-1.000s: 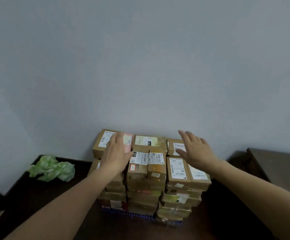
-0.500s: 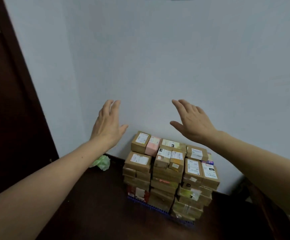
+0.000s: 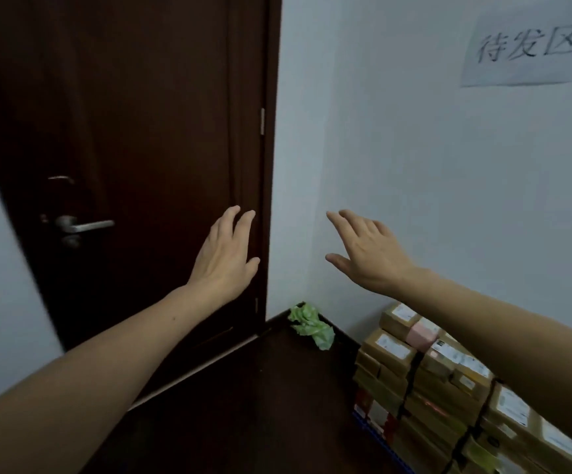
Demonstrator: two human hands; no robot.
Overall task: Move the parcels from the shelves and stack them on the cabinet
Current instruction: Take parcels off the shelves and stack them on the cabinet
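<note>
Above the boxy cardboard parcels [image 3: 448, 378], left hand [image 3: 224, 256] and right hand [image 3: 368, 253] hover, fingers released.

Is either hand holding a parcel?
No, the left hand and right hand hang open in the air, apart from the stacked parcels.

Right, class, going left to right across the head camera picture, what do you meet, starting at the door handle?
door handle → left hand → green crumpled wad → right hand → paper sign
</note>
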